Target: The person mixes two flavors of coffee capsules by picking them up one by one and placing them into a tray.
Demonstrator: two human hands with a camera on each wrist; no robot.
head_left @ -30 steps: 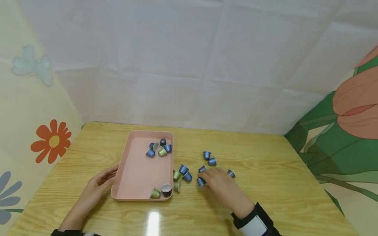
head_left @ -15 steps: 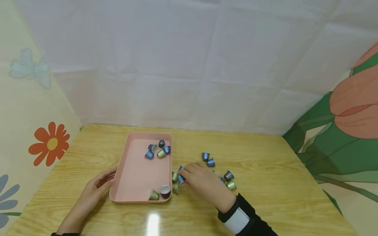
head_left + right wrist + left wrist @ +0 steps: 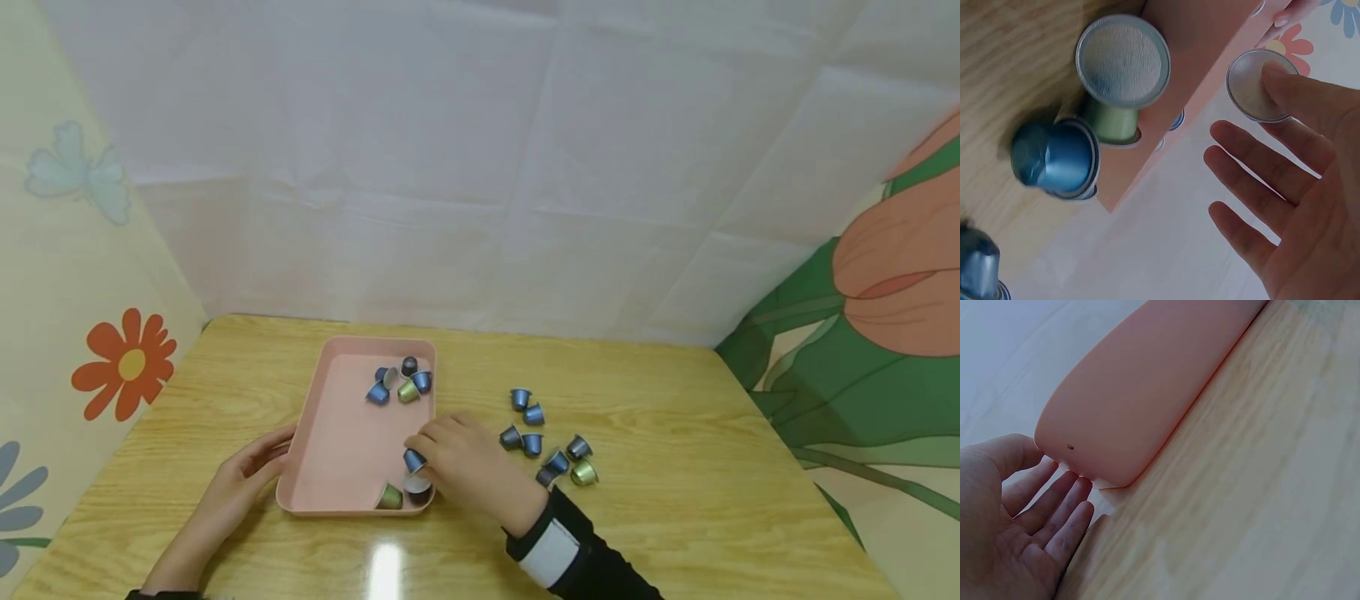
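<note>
Over the near right corner of the pink tray (image 3: 345,433), my right hand (image 3: 476,467) pinches a blue coffee capsule (image 3: 415,461) between thumb and index finger. The other fingers are spread, and the capsule's silver lid (image 3: 1250,87) faces the right wrist camera. Inside the tray lie several capsules at the far right, plus a green capsule (image 3: 390,497) and a dark capsule (image 3: 417,489) near the front. My left hand (image 3: 240,479) touches the tray's left side with relaxed fingers; its fingertips meet the tray wall (image 3: 1116,406) in the left wrist view.
Right of the tray, several blue, dark and green capsules lie on the wooden table, among them a blue pair (image 3: 527,407) and a green capsule (image 3: 584,472). Against the tray's outer wall sits another green capsule (image 3: 1113,122), beside a blue capsule (image 3: 1054,156).
My right hand has moved left from the loose capsules to above the tray, carrying the blue coffee capsule. My left hand stays at the tray's left side.
</note>
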